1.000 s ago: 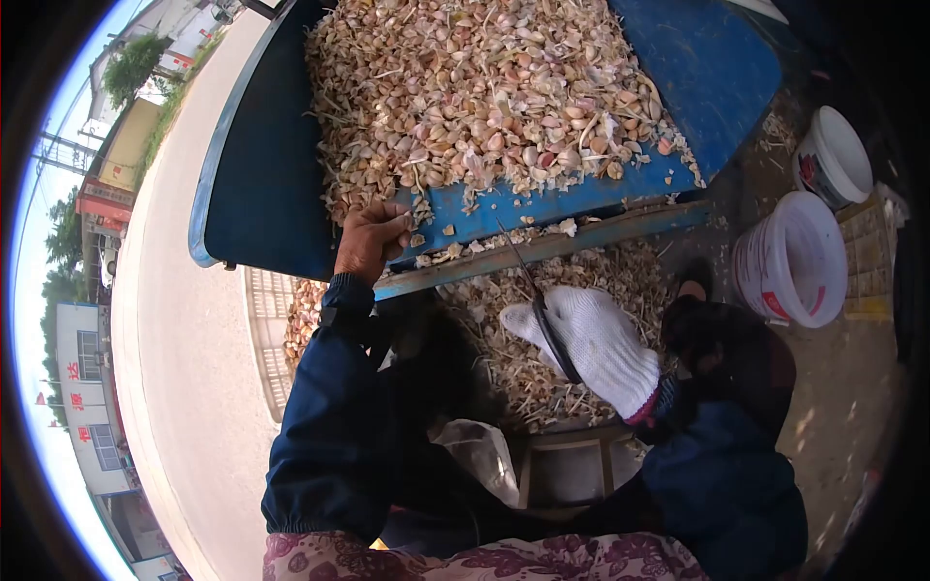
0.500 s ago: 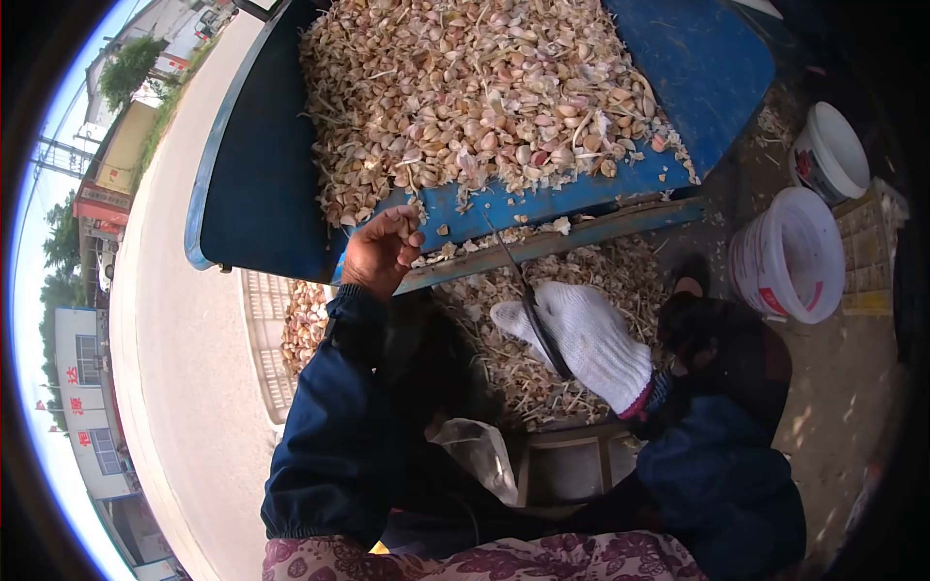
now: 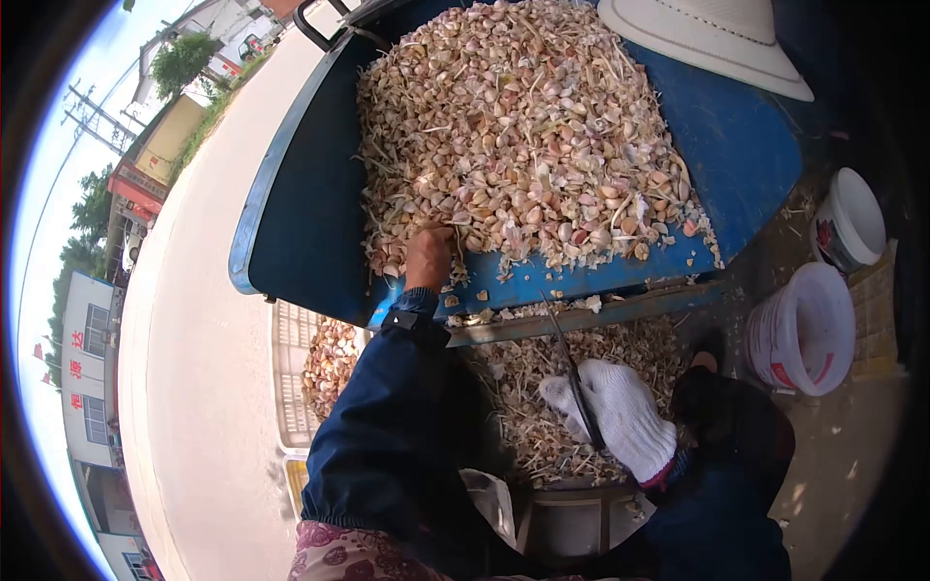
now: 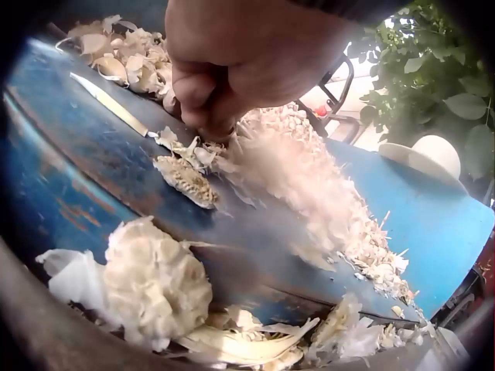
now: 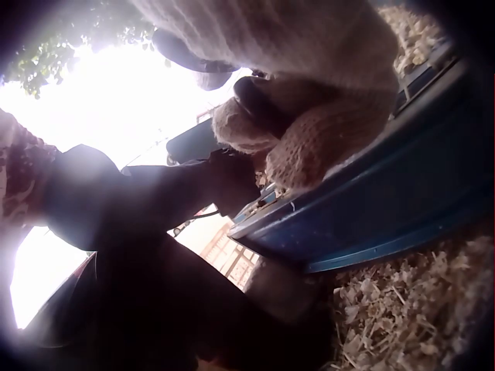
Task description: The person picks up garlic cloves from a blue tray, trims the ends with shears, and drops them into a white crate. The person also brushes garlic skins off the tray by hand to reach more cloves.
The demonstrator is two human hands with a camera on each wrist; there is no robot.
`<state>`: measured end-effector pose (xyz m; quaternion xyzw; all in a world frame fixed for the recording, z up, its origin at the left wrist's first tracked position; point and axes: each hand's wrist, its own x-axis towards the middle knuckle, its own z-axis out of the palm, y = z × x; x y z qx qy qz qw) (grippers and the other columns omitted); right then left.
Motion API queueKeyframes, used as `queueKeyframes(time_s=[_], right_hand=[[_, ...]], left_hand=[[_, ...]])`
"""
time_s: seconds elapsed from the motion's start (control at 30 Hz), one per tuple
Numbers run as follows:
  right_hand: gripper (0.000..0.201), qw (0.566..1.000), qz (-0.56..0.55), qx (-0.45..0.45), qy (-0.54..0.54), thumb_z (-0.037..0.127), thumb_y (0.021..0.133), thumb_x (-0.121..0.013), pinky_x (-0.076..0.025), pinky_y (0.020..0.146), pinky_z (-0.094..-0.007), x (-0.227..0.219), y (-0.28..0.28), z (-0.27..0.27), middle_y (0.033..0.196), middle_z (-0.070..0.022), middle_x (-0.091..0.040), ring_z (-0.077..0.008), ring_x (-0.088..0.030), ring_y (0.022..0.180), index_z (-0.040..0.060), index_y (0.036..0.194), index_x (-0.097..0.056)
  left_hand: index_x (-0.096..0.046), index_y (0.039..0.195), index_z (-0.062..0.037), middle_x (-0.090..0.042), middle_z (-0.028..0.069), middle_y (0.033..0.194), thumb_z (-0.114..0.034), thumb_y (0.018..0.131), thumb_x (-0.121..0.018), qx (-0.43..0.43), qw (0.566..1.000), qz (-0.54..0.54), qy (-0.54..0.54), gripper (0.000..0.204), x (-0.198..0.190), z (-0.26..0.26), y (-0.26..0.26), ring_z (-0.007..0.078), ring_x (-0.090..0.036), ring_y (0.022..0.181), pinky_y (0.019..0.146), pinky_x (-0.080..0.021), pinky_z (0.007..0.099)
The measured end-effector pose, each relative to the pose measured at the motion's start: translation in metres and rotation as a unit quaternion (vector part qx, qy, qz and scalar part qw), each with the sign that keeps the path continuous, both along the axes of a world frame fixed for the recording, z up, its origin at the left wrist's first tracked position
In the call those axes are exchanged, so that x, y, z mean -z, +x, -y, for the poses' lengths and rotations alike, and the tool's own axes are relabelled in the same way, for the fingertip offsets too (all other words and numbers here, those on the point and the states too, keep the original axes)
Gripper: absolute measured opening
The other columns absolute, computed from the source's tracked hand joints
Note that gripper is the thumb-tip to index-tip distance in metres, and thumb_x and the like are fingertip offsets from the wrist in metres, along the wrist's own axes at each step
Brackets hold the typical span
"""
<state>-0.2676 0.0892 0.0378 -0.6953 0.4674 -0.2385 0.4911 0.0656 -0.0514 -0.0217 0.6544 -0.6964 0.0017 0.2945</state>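
Observation:
A broad pile of garlic cloves, mixed with dry stalks and skins, fills the blue metal trough. My bare left hand reaches into the near left edge of the pile. In the left wrist view its fingers are curled down among the cloves; I cannot tell whether they pinch one. A clove-marked root disc lies on the lip close to that camera. My right hand, in a white knit glove, holds dark-handled scissors below the lip, their thin blade pointing up and forward.
Beneath the trough lies a heap of skins and stalks. To the left, a pale plastic crate contains garlic cloves. Two white buckets stand at the right. A cream hat lies on the trough's far right side.
My left hand has gone from above the trough's lip forward into the pile's near edge. The head view has shifted, bringing the hat into sight. My right hand keeps its hold on the scissors.

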Motion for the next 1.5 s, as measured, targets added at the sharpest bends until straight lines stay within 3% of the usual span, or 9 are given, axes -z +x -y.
queueKeyframes(time_s=[0.13,0.2,0.37,0.43,0.53,0.73,1.03,1.1,1.5], right_hand=[[0.058,0.996,-0.002,-0.018,0.092,0.056,0.085,-0.063,-0.044,0.047,-0.0399,-0.031,-0.001,0.003,0.050,-0.0165,-0.053,-0.0308,-0.059,0.049,0.0015,0.066,-0.058],[0.040,0.986,0.005,-0.013,0.167,0.036,0.087,-0.070,-0.041,0.039,-0.0266,-0.049,-0.002,0.002,0.056,-0.0037,-0.054,-0.0101,-0.052,0.044,0.0008,0.073,-0.057],[0.040,0.992,-0.021,-0.016,0.120,0.037,0.087,-0.070,-0.041,0.039,-0.0268,-0.030,0.000,0.000,0.055,-0.0035,-0.053,-0.0105,-0.053,0.045,0.0018,0.073,-0.057],[0.058,0.990,-0.021,-0.004,0.141,0.055,0.086,-0.062,-0.044,0.051,-0.0386,-0.026,0.001,0.001,0.053,-0.0138,-0.055,-0.0298,-0.057,0.050,0.0004,0.066,-0.059],[0.040,0.989,0.007,-0.009,0.148,0.037,0.087,-0.069,-0.040,0.040,-0.0254,-0.030,0.000,0.006,0.056,-0.0027,-0.053,-0.0096,-0.051,0.046,0.0027,0.073,-0.056],[0.048,0.996,-0.071,-0.026,0.055,0.048,0.086,-0.067,-0.041,0.044,-0.0274,-0.028,0.004,0.004,0.056,-0.0034,-0.055,-0.0105,-0.053,0.048,0.0029,0.072,-0.058],[0.052,0.995,-0.041,-0.017,0.094,0.050,0.086,-0.066,-0.042,0.044,-0.0289,-0.038,0.002,0.009,0.054,-0.0041,-0.055,-0.0122,-0.053,0.047,0.0018,0.069,-0.056],[0.052,0.999,-0.040,-0.028,-0.015,0.049,0.087,-0.066,-0.042,0.044,-0.0291,-0.034,0.001,0.008,0.053,-0.0041,-0.054,-0.0122,-0.053,0.046,0.0016,0.068,-0.055],[0.052,0.995,-0.098,-0.031,-0.002,0.049,0.087,-0.065,-0.043,0.046,-0.0294,-0.030,0.000,0.009,0.052,-0.0043,-0.055,-0.0131,-0.054,0.047,0.0026,0.065,-0.057]], left_hand=[[-0.068,0.088,0.0001,-0.064,0.0199,0.090,-0.009,0.075,-0.065,-0.009,0.997,0.040,0.060,0.017,-0.003,-0.003,-0.005,0.0367,-0.062,0.087,0.078,-0.049,0.0409],[-0.068,0.085,-0.0011,-0.064,0.0198,0.086,-0.009,0.075,-0.063,-0.005,0.999,0.004,0.052,0.014,-0.002,-0.002,-0.007,0.0384,-0.061,0.084,0.075,-0.049,0.0427],[-0.067,0.078,-0.0004,-0.066,0.0195,0.076,-0.010,0.066,-0.071,-0.055,0.984,-0.138,0.104,0.017,-0.005,-0.005,-0.012,0.0345,-0.066,0.073,0.068,-0.052,0.0413],[-0.068,0.079,0.0002,-0.067,0.0196,0.076,-0.013,0.063,-0.075,-0.064,0.983,-0.146,0.088,0.022,-0.007,-0.009,-0.012,0.0321,-0.067,0.072,0.066,-0.052,0.0395],[-0.069,0.082,-0.0006,-0.067,0.0185,0.076,-0.013,0.066,-0.073,-0.108,0.980,-0.139,0.097,0.021,-0.008,-0.017,-0.012,0.0330,-0.066,0.070,0.066,-0.052,0.0385],[-0.071,0.095,-0.0001,-0.068,0.0191,0.089,-0.014,0.073,-0.071,-0.016,0.993,-0.083,0.076,0.026,-0.010,-0.023,-0.016,0.0313,-0.067,0.085,0.078,-0.051,0.0361],[-0.068,0.088,-0.0020,-0.063,0.0219,0.078,-0.013,0.079,-0.063,0.047,0.997,-0.052,0.015,0.015,-0.006,-0.014,-0.019,0.0401,-0.063,0.079,0.070,-0.049,0.0449],[-0.067,0.087,-0.0015,-0.063,0.0223,0.078,-0.011,0.079,-0.062,0.063,0.996,-0.044,0.055,0.014,-0.009,-0.013,-0.020,0.0414,-0.062,0.078,0.069,-0.049,0.0443],[-0.071,0.089,0.0000,-0.067,0.0149,0.069,-0.007,0.076,-0.068,-0.015,0.970,-0.201,0.133,0.015,-0.015,-0.019,-0.033,0.0215,-0.065,0.059,0.058,-0.050,0.0332]])
